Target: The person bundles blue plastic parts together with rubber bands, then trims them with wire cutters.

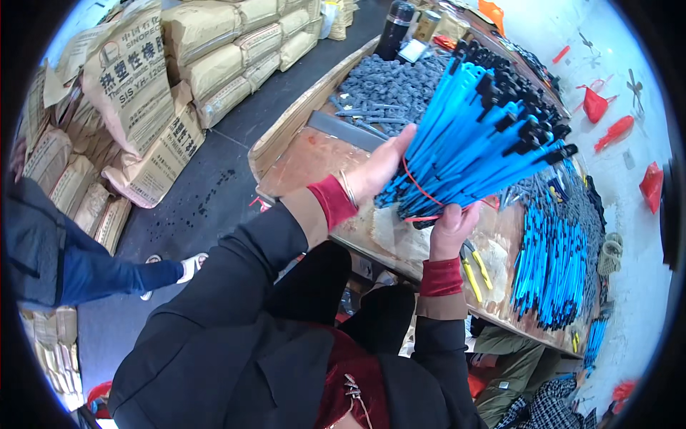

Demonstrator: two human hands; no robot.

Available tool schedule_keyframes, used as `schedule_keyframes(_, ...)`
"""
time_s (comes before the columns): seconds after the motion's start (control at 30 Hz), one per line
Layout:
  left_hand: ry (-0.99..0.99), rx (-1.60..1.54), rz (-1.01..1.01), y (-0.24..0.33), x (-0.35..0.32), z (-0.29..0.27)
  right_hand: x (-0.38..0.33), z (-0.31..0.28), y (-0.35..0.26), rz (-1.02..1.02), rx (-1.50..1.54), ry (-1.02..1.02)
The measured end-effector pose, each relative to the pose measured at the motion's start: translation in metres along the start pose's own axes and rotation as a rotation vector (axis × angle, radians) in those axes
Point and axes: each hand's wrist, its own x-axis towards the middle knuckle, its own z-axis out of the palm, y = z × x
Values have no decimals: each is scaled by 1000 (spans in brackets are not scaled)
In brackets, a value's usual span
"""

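Above the wooden table I hold a thick bundle of thin blue rods with black ends (461, 136). It leans away to the right, its ends fanned out at the top. A red band (423, 187) runs round its lower part. My left hand (379, 168) presses against the bundle's left side, with its far fingers hidden behind the rods. My right hand (454, 227) grips the base near the band, thumb up. Yellow-handled pliers (475, 272) lie on the table just below my right hand.
A heap of small dark grey parts (389, 84) covers the wooden table's (307, 154) far part, near a black flask (395, 32). More blue rods (550, 264) lie at right. Stacked paper sacks (229, 43) stand left, where another person's leg (118, 272) shows.
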Motion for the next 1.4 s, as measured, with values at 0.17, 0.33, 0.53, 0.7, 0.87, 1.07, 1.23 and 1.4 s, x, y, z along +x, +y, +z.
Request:
schedule_keyframes(0.17, 132, 464, 267, -4, -20, -3, -18, 15, 1, 45, -59, 70)
schedule_keyframes(0.33, 199, 614, 594, -14, -63, 11, -46, 6, -23, 113, 51, 103)
schedule_keyframes(0.53, 183, 743, 486, 0, -99, 43, -49, -37, -21, 195, 136, -59)
schedule_keyframes(0.7, 43, 522, 537, -29, -106, 40, -70, -42, -46, 55, -151, 101)
schedule_keyframes(0.87, 58, 505, 596, -32, -117, 53, -67, -56, -60, 72, -121, -71)
schedule_keyframes(1.07, 43, 531, 563, -31, -124, 56, -64, -56, -62, 70, 43, -72)
schedule_keyframes(1.23, -173, 686, 384, -17, -166, 58, -88, -58, -99, 209, 383, 49)
schedule_keyframes(1.4, -414, 786, 360, 28, -225, 65, -135, -41, -126, 353, 516, -129)
